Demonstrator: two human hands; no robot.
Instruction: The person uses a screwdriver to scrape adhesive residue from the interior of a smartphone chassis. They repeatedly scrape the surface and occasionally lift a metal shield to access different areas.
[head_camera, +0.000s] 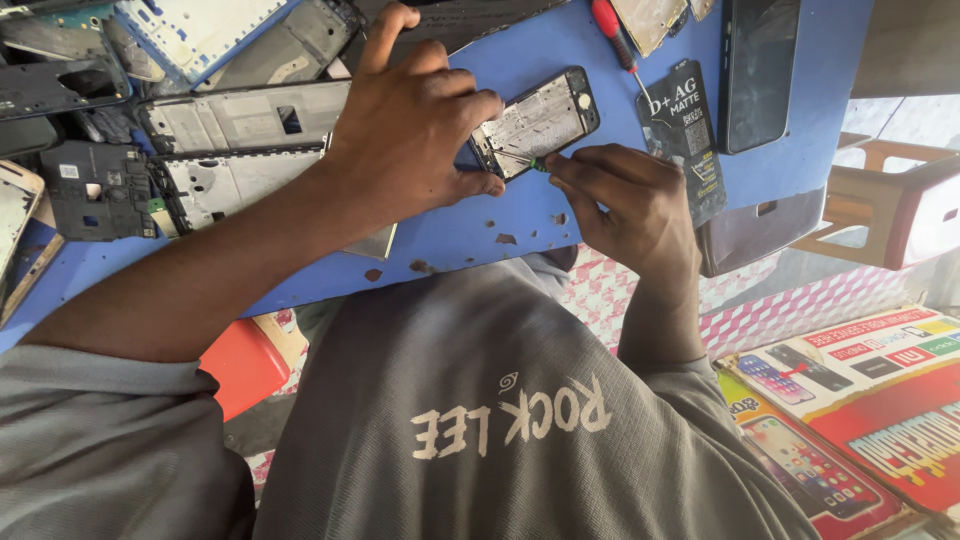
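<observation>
At the centre of the frame, a left hand (410, 130) presses down on an opened phone frame (535, 122) lying on a blue desk (560, 50), fingers gripping its edge. The right hand (625, 200) pinches a small green-tipped screwdriver (530, 162) against the frame's lower edge. Stripped phone frames (240, 115) crowd the upper left; a red-handled screwdriver (612, 32) lies at upper centre.

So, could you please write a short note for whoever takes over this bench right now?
Left hand: steadies the opened phone frame on the blue table.
Right hand: pinches a small green-tipped screwdriver, tip at the frame's lower edge.
Nearby: red-handled screwdriver, black packet, dark phone, spare frames at left.
Done: the frame lies open, inner plate showing.
Left: the work at that edge; whether any screws remain cannot be told.
</observation>
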